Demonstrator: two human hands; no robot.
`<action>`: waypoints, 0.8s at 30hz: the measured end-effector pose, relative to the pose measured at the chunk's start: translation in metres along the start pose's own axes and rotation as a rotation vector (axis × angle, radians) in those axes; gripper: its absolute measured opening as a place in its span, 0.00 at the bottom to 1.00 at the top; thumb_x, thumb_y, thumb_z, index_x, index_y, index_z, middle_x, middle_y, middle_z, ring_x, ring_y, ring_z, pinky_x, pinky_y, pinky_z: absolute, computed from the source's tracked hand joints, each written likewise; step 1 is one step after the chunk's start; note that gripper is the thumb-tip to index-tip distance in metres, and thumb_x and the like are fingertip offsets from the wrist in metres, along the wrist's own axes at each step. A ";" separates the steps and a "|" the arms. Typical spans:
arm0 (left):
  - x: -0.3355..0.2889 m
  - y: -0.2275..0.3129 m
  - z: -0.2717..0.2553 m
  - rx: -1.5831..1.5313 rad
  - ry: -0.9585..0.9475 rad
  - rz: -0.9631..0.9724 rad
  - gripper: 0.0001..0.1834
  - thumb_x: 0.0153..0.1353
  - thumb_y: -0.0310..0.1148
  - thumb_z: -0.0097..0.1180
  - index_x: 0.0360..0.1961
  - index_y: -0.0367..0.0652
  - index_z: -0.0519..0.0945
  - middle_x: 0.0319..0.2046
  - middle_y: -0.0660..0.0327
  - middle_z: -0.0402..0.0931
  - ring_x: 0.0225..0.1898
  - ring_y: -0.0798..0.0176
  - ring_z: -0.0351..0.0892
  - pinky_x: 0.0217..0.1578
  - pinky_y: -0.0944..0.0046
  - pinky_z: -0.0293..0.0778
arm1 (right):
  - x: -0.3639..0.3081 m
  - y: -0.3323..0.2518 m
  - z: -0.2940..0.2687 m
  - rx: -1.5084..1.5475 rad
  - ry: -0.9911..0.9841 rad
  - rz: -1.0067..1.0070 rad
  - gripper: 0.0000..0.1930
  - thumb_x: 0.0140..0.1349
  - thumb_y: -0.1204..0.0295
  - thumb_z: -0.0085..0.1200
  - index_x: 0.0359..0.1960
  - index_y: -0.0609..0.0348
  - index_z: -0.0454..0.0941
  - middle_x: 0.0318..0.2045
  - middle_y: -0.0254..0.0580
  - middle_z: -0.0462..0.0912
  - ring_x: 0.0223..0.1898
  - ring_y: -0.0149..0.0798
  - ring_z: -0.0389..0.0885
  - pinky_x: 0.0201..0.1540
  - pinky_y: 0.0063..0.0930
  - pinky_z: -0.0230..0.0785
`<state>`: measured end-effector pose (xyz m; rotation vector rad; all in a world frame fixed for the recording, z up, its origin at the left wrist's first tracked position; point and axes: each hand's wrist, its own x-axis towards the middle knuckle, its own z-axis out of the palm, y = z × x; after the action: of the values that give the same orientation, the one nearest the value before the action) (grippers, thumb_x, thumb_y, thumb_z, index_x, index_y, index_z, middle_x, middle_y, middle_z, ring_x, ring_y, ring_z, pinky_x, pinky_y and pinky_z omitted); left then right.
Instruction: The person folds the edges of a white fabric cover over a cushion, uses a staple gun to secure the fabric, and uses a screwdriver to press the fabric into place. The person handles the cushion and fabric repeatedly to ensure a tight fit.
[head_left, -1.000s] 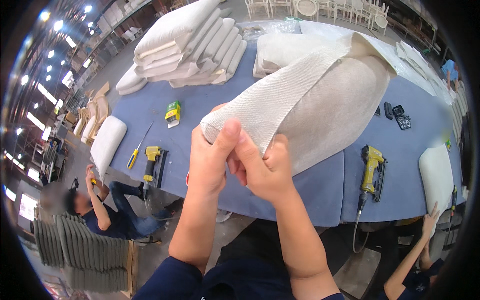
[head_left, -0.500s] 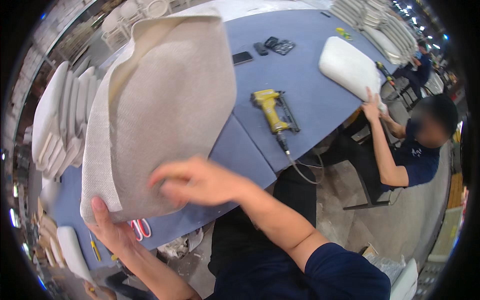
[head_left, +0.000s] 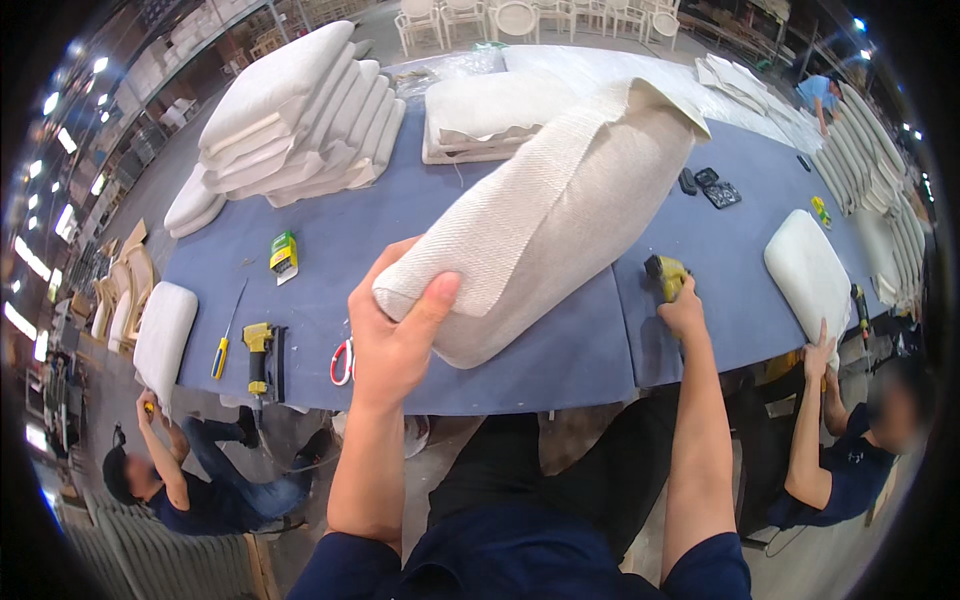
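Tilted up over the blue table [head_left: 540,380] is a pale fabric-covered seat pad [head_left: 600,200], its loose fabric edge folded over along one side. My left hand [head_left: 390,330] grips the near left corner, thumb on top of the fabric. On the right, my right hand [head_left: 686,312] is wrapped round the handle of a yellow staple gun [head_left: 667,273], which sits beside the pad, apart from it. Red-and-white-handled scissors [head_left: 342,364] lie partly hidden behind my left hand.
Stacked seat pads [head_left: 290,130] stand at the back left, with more [head_left: 490,105] behind mine. A second yellow staple gun [head_left: 258,358], a screwdriver [head_left: 219,357] and a green-yellow box [head_left: 284,258] lie left. Two co-workers handle pads [head_left: 165,330] [head_left: 800,265] at either side.
My right hand has left the pad's underside and taken hold of the staple gun. The pad has tilted, its far end swinging right. My view has turned left.
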<state>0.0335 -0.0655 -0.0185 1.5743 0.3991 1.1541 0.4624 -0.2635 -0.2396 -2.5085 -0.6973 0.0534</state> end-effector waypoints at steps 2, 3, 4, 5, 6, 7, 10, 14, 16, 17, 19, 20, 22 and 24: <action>-0.002 0.002 0.007 -0.027 -0.026 0.002 0.23 0.73 0.36 0.73 0.60 0.30 0.85 0.48 0.58 0.89 0.50 0.70 0.83 0.54 0.65 0.78 | -0.004 0.022 -0.020 0.056 -0.026 -0.013 0.32 0.66 0.68 0.66 0.71 0.63 0.72 0.34 0.53 0.86 0.38 0.57 0.89 0.46 0.52 0.81; -0.005 0.004 0.000 0.011 -0.010 -0.004 0.23 0.73 0.36 0.73 0.60 0.30 0.85 0.48 0.58 0.89 0.50 0.70 0.83 0.54 0.65 0.78 | -0.024 -0.019 -0.029 0.320 -0.183 0.001 0.29 0.68 0.66 0.66 0.69 0.63 0.75 0.31 0.49 0.86 0.35 0.51 0.87 0.42 0.46 0.79; -0.008 0.006 -0.005 0.044 0.006 0.003 0.23 0.72 0.36 0.73 0.60 0.30 0.85 0.48 0.59 0.89 0.50 0.70 0.83 0.54 0.65 0.78 | -0.049 -0.059 -0.054 0.580 -0.324 0.061 0.27 0.71 0.63 0.65 0.67 0.63 0.77 0.29 0.46 0.85 0.31 0.45 0.86 0.38 0.41 0.77; -0.009 0.007 -0.007 0.068 0.010 0.005 0.23 0.72 0.36 0.73 0.60 0.30 0.85 0.48 0.59 0.89 0.50 0.70 0.83 0.54 0.65 0.78 | -0.076 -0.095 -0.083 0.799 -0.445 0.157 0.25 0.73 0.61 0.64 0.64 0.63 0.80 0.27 0.42 0.84 0.28 0.39 0.85 0.33 0.36 0.75; -0.010 0.006 -0.007 0.087 0.005 0.004 0.23 0.72 0.36 0.74 0.60 0.31 0.85 0.48 0.59 0.88 0.50 0.70 0.83 0.54 0.66 0.77 | -0.110 -0.116 -0.095 0.938 -0.405 0.095 0.23 0.75 0.60 0.63 0.63 0.63 0.81 0.26 0.39 0.82 0.26 0.34 0.81 0.30 0.31 0.71; -0.011 0.005 -0.004 0.091 0.004 0.014 0.23 0.72 0.36 0.74 0.60 0.31 0.84 0.48 0.59 0.88 0.49 0.70 0.83 0.54 0.66 0.77 | -0.146 -0.137 -0.111 1.068 -0.365 0.033 0.22 0.77 0.58 0.62 0.61 0.63 0.82 0.24 0.36 0.81 0.23 0.28 0.78 0.27 0.25 0.67; -0.013 0.006 0.005 0.101 -0.006 0.030 0.24 0.72 0.36 0.74 0.60 0.30 0.84 0.47 0.60 0.88 0.49 0.71 0.82 0.53 0.66 0.77 | -0.232 -0.168 -0.111 0.924 -0.151 -0.292 0.21 0.75 0.60 0.65 0.59 0.64 0.85 0.30 0.36 0.87 0.28 0.34 0.87 0.35 0.27 0.77; -0.021 0.008 0.007 0.139 -0.009 -0.020 0.25 0.71 0.37 0.75 0.61 0.30 0.84 0.47 0.61 0.88 0.49 0.71 0.82 0.53 0.66 0.77 | -0.262 -0.211 -0.102 0.863 -0.078 -0.681 0.24 0.68 0.65 0.68 0.60 0.70 0.83 0.37 0.48 0.90 0.34 0.46 0.93 0.40 0.31 0.82; -0.024 0.012 0.008 0.187 -0.011 -0.041 0.26 0.70 0.36 0.75 0.61 0.30 0.84 0.48 0.61 0.88 0.49 0.71 0.82 0.54 0.66 0.77 | -0.260 -0.233 -0.114 0.936 -0.138 -0.815 0.27 0.64 0.68 0.70 0.60 0.73 0.82 0.39 0.54 0.91 0.37 0.51 0.95 0.41 0.34 0.84; -0.024 0.016 0.011 0.201 -0.012 -0.041 0.26 0.70 0.36 0.76 0.61 0.30 0.84 0.48 0.61 0.88 0.49 0.71 0.82 0.54 0.66 0.77 | -0.262 -0.238 -0.114 0.957 -0.159 -0.840 0.28 0.63 0.68 0.71 0.61 0.74 0.81 0.39 0.56 0.91 0.37 0.52 0.95 0.42 0.35 0.84; -0.025 0.017 0.012 0.207 -0.022 -0.031 0.26 0.69 0.35 0.76 0.62 0.30 0.84 0.48 0.61 0.88 0.49 0.70 0.82 0.54 0.66 0.77 | -0.265 -0.243 -0.113 0.987 -0.189 -0.842 0.30 0.61 0.69 0.73 0.62 0.73 0.81 0.39 0.59 0.91 0.37 0.54 0.95 0.41 0.35 0.84; -0.025 0.014 0.010 0.198 -0.032 -0.021 0.26 0.68 0.33 0.76 0.62 0.30 0.83 0.49 0.61 0.88 0.50 0.69 0.82 0.55 0.66 0.77 | -0.265 -0.244 -0.112 0.988 -0.196 -0.832 0.30 0.60 0.69 0.73 0.62 0.73 0.80 0.40 0.59 0.91 0.37 0.53 0.95 0.41 0.35 0.85; -0.026 0.015 0.011 0.203 -0.042 -0.027 0.26 0.66 0.30 0.75 0.62 0.30 0.83 0.49 0.61 0.88 0.51 0.68 0.83 0.56 0.65 0.77 | -0.267 -0.244 -0.107 0.991 -0.210 -0.807 0.31 0.59 0.69 0.75 0.63 0.72 0.80 0.40 0.59 0.91 0.37 0.53 0.95 0.40 0.35 0.85; -0.028 0.019 0.015 0.232 -0.044 -0.058 0.26 0.64 0.27 0.73 0.63 0.30 0.83 0.50 0.60 0.88 0.52 0.68 0.83 0.57 0.65 0.76 | -0.268 -0.242 -0.105 0.996 -0.211 -0.796 0.32 0.58 0.69 0.75 0.63 0.71 0.80 0.40 0.59 0.91 0.37 0.53 0.95 0.40 0.35 0.85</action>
<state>0.0268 -0.1011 -0.0134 1.7733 0.5626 1.0558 0.1352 -0.2696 -0.0542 -1.1941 -1.3022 0.2946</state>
